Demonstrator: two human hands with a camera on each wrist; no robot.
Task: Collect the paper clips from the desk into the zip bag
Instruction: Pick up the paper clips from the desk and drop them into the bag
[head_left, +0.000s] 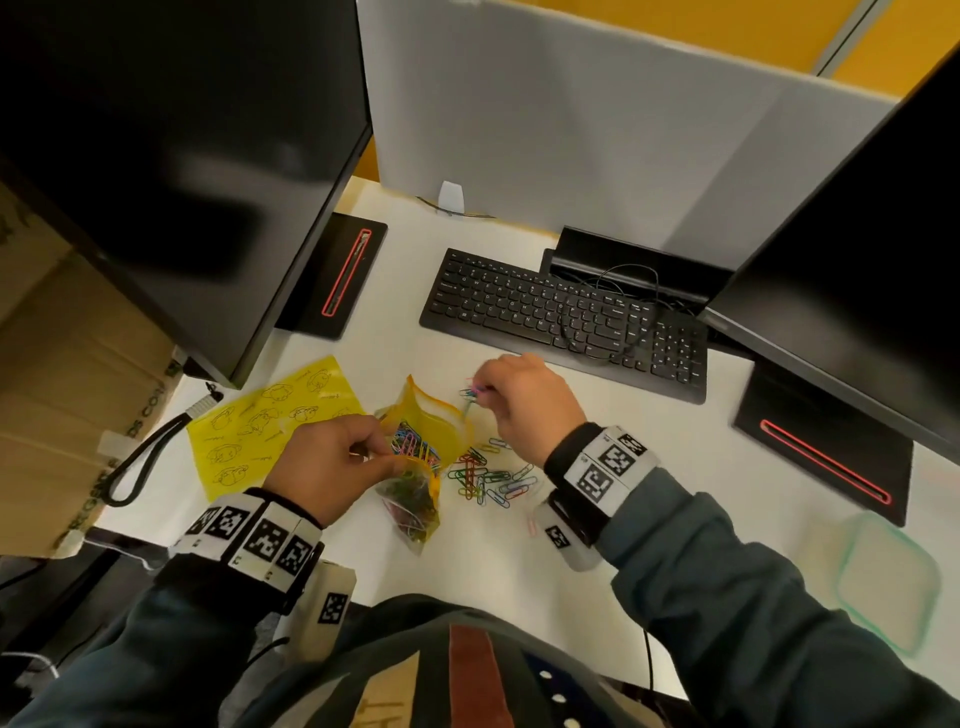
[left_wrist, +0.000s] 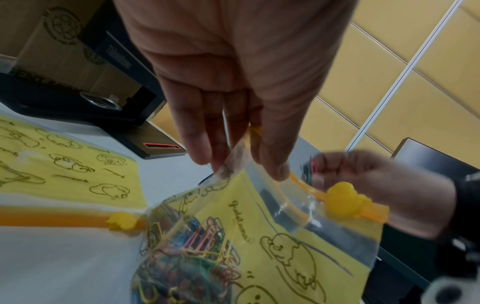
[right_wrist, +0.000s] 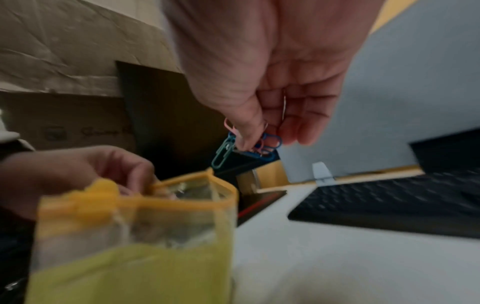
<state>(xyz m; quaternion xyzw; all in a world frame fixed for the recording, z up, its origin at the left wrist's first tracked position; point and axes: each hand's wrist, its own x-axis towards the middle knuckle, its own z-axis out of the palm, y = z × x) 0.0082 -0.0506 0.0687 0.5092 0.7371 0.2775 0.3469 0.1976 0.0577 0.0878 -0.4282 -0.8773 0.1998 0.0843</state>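
My left hand (head_left: 337, 462) (left_wrist: 244, 152) pinches the near lip of a yellow zip bag (head_left: 423, 431) (left_wrist: 298, 236) (right_wrist: 145, 236), holding its mouth open just above the desk. The bag's clear lower part is full of coloured paper clips (head_left: 410, 501) (left_wrist: 187, 257). My right hand (head_left: 519, 400) (right_wrist: 262, 131) hovers just right of the bag's mouth and pinches a small bunch of clips (head_left: 470, 393) (right_wrist: 233, 146), blue, teal and pink. A loose pile of paper clips (head_left: 491, 475) lies on the white desk (head_left: 649, 493) between my wrists.
A second yellow zip bag (head_left: 265, 421) (left_wrist: 64, 164) lies flat at the left. A black keyboard (head_left: 561, 312) with a cable on it sits behind my right hand. Two monitors on stands (head_left: 335, 275) flank the desk. A clear lidded container (head_left: 883, 582) sits at the right edge.
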